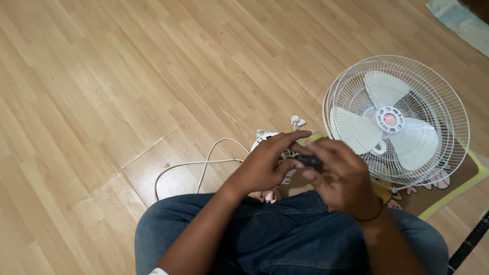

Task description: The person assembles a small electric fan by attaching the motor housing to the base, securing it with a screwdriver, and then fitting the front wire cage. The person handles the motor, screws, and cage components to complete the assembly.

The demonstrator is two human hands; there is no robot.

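Floor (127, 76): light wood-look planks fill most of the head view; a pale cloth (461, 20) is cut off at the upper right corner.
Mat (471, 175): brown with a yellow-green edge, lower right, mostly covered by the fan.
Fan (397, 119): white, its round grille facing up at centre right, three blades and a pink hub visible; the base is hard to make out behind the hands.
Cord (193, 164): white, looping on the floor at lower centre, its end hidden behind the left hand.
Hidden: a black part (309, 162) shows only as a small dark oval; its full shape cannot be told. A dark strip at the lower right edge is cut off.
Left hand (267, 163): fingers stretched over the part, tips touching it.
Right hand (341, 175): curled, pinching the part between thumb and fingers.
Part's place: between both hands, centre frame, above the jeans (275, 239).
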